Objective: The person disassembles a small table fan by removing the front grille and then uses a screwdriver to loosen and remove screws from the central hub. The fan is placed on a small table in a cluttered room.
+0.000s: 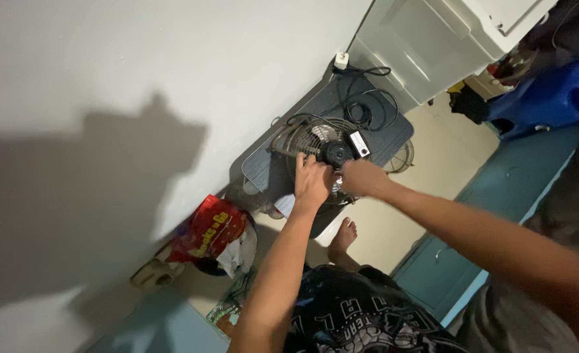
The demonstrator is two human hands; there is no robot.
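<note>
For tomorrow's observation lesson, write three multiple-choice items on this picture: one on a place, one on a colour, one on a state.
1. Where does the fan lie?
A. on the dark table
B. on the bare floor
C. on the white cabinet

2. What colour is the bag by the wall?
A. green
B. red
C. black

3. How is the fan's cord?
A. cut in two
B. wound round the fan
C. loosely coiled, running to a plug

Answers:
1 A: the fan rests on the dark tabletop, with the left hand and right hand on it.
2 B: the bag shows red with yellow print.
3 C: black loops lie on the table behind the fan and lead up to the white plug.
</note>
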